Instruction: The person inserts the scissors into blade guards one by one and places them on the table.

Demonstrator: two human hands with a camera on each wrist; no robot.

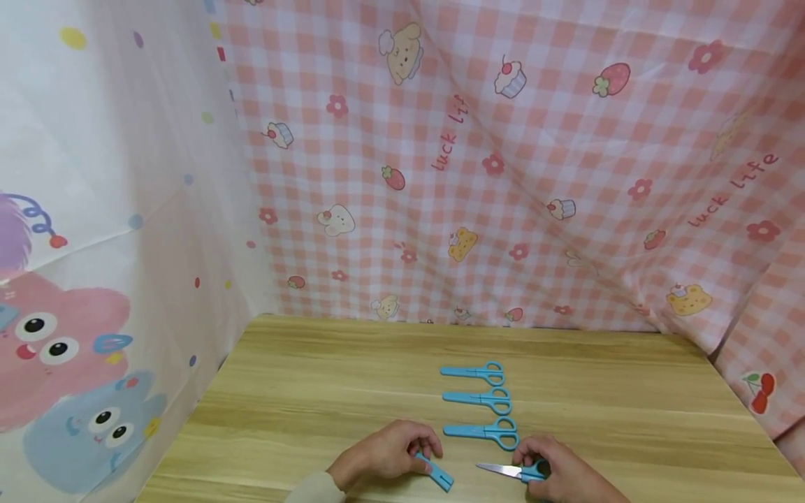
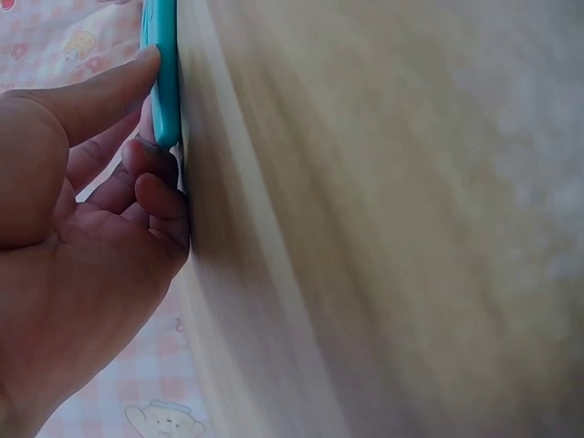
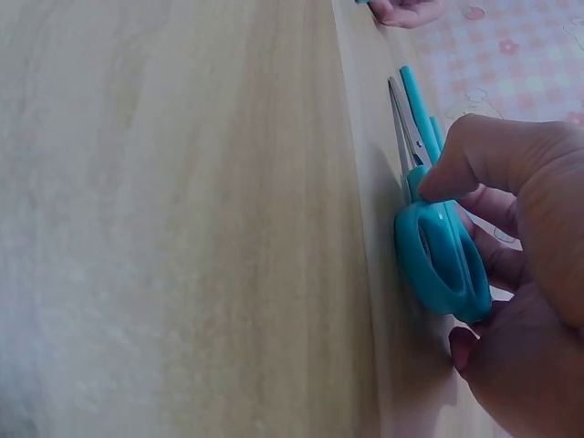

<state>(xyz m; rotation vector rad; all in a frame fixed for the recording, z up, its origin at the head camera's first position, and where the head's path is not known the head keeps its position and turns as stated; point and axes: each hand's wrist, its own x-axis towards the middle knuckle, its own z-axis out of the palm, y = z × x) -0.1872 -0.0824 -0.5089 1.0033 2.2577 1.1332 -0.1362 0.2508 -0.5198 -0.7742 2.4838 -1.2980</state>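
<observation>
In the head view my left hand (image 1: 402,450) pinches a blue scissors cover (image 1: 440,478) between thumb and fingers, low over the table. The left wrist view shows the same cover (image 2: 165,91) under the thumb. My right hand (image 1: 553,468) grips a pair of blue-handled scissors (image 1: 503,469) by the handles. Their bare metal blades point left, toward the cover, with a gap between the two. In the right wrist view the thumb presses near the handle top of these scissors (image 3: 433,255).
Beyond my hands, three covered blue scissors lie in a column: a near pair (image 1: 472,431), a middle pair (image 1: 468,398) and a far pair (image 1: 465,372). They rest on a wooden table (image 1: 302,377). A pink checked cloth (image 1: 440,209) hangs behind it, a white printed cloth (image 1: 170,244) at left.
</observation>
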